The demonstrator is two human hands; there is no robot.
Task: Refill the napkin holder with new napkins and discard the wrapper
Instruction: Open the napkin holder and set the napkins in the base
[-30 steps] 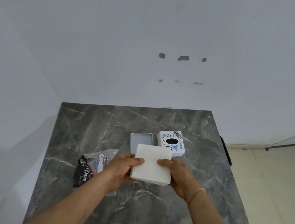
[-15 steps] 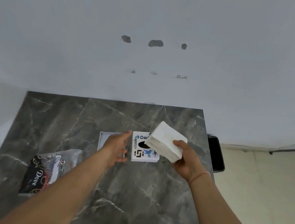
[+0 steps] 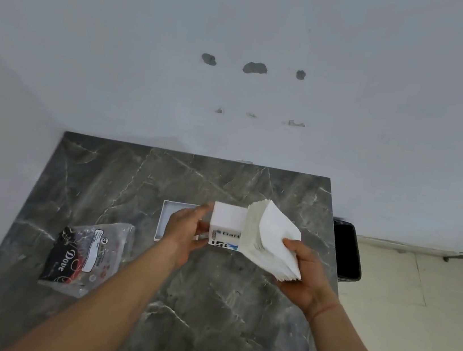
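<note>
My right hand [image 3: 304, 274] grips a thick stack of white napkins [image 3: 273, 239], tilted, its left edge against the right side of the white napkin holder box [image 3: 226, 223] printed "Dart". My left hand [image 3: 184, 229] holds the box by its left side, tipped up off the table. The box's flat white lid [image 3: 167, 214] lies just left of it, partly behind my left hand. The emptied clear wrapper [image 3: 88, 255] with a black "Dove" label lies at the table's left.
The grey marble table [image 3: 206, 305] stands against a white wall. A black bin [image 3: 346, 251] sits on the floor beside the table's right edge. Beige tiled floor lies to the right.
My left hand let go of the stack and took hold of the holder box, tipping it. My right hand carried the napkins right and up to the box's side.
</note>
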